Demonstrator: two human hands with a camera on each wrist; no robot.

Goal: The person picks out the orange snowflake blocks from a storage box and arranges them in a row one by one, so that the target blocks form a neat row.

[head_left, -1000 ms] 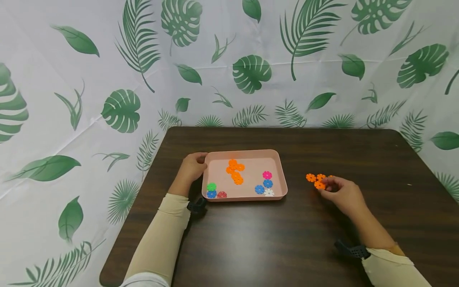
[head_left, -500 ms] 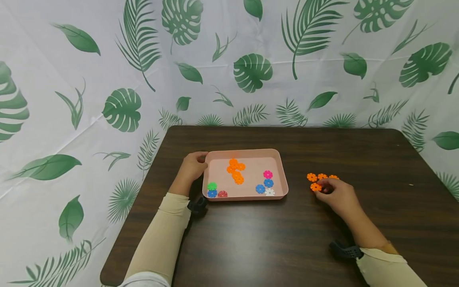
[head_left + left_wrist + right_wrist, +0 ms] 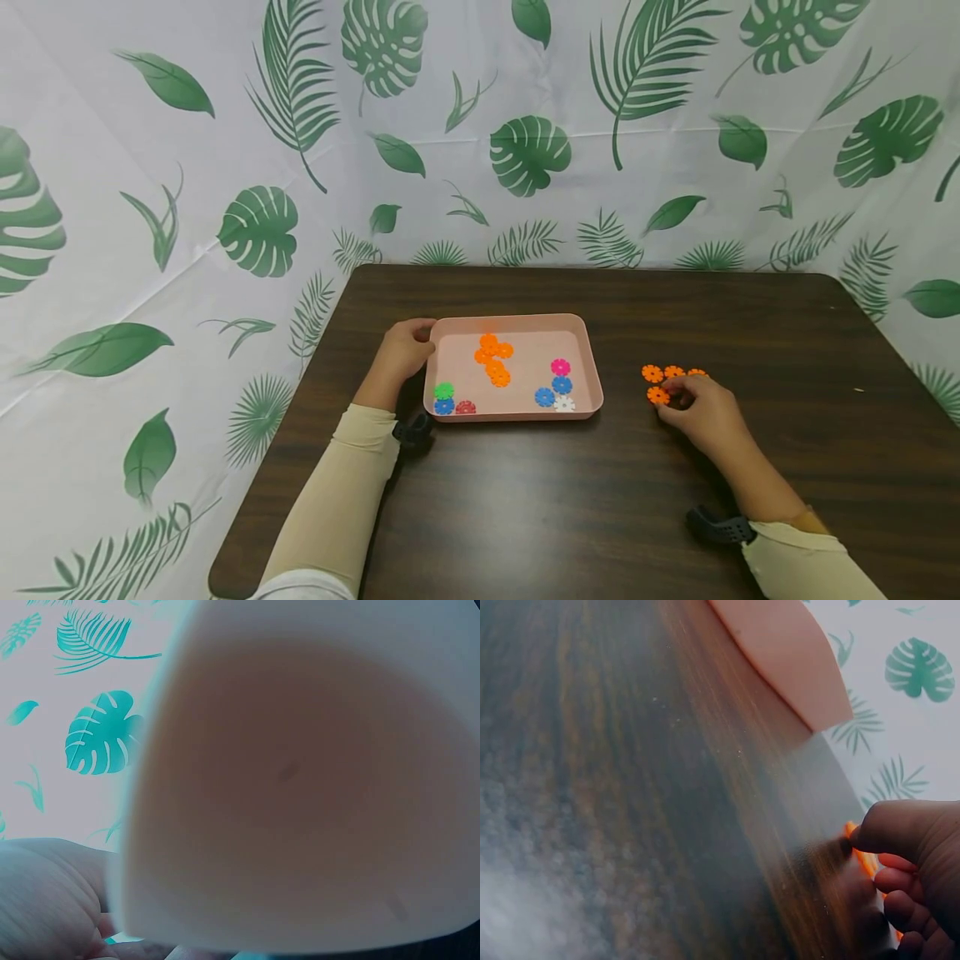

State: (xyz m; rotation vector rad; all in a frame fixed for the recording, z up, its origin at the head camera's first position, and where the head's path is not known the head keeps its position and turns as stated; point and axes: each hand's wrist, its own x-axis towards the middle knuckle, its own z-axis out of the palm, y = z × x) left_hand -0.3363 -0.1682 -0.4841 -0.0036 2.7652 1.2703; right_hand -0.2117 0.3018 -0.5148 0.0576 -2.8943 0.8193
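In the head view my left hand [image 3: 401, 357] grips the left rim of a pink tray [image 3: 532, 333], thumb on the near side of that rim. The tray's wall [image 3: 300, 787] fills the left wrist view as a blur, with part of the hand [image 3: 49, 900] at lower left. To the right of the tray, my right hand [image 3: 708, 412] pinches an orange notched flower disc [image 3: 657, 396] between thumb and finger at the table. Other orange discs [image 3: 652, 373] lie just beyond it, one partly behind the fingers. The right wrist view shows the thumb [image 3: 900, 829] against orange edges.
Inside the tray lie a cluster of orange discs [image 3: 492, 367], green [image 3: 444, 391] and red [image 3: 466, 407] discs at left, and pink [image 3: 560, 367], blue [image 3: 562, 385] and white [image 3: 564, 403] ones at right. A leaf-patterned cloth [image 3: 525, 233] hangs behind the dark wooden table [image 3: 495, 500].
My right hand has shifted slightly left and toward me, drawing the pinched orange disc a little away from the others. The left hand and tray stay put.
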